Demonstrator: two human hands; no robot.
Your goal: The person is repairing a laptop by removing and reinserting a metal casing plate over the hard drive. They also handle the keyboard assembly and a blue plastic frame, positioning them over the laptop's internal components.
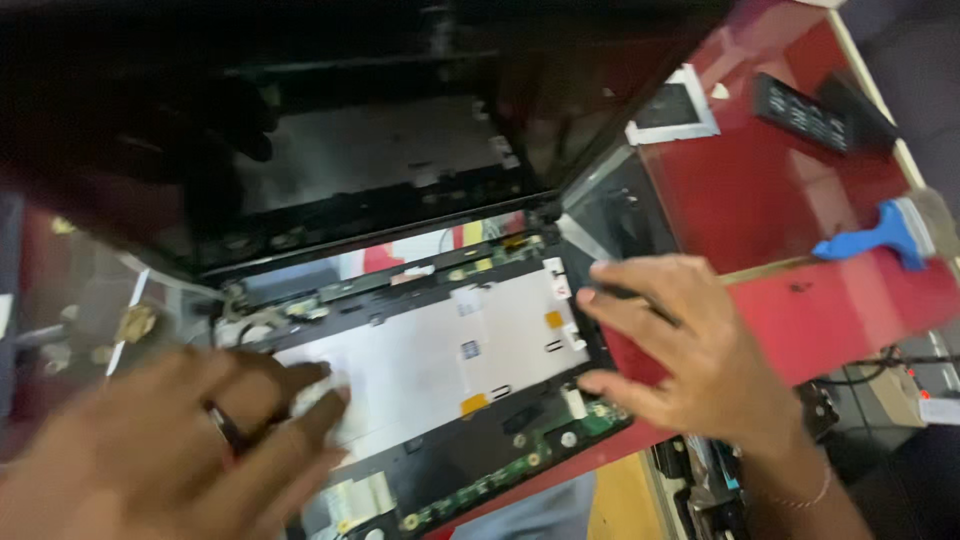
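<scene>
I note an opened black laptop base with its keyboard removed lying on the red glossy worktop, its dark screen lid tilted up behind. The left hand — a dark ring on one finger — lies flat with fingers spread on the silver shielding plate, blurred. The right hand spreads over the base's right edge, thumb near the green circuit board strip, gripping nothing. In my judgement, steady even pressure at both edges, clear of the small yellow tape tabs, serves best. The base acts as the only tray here — it holds plate, board and hinges. A blue-handled brush lies well apart, right.
</scene>
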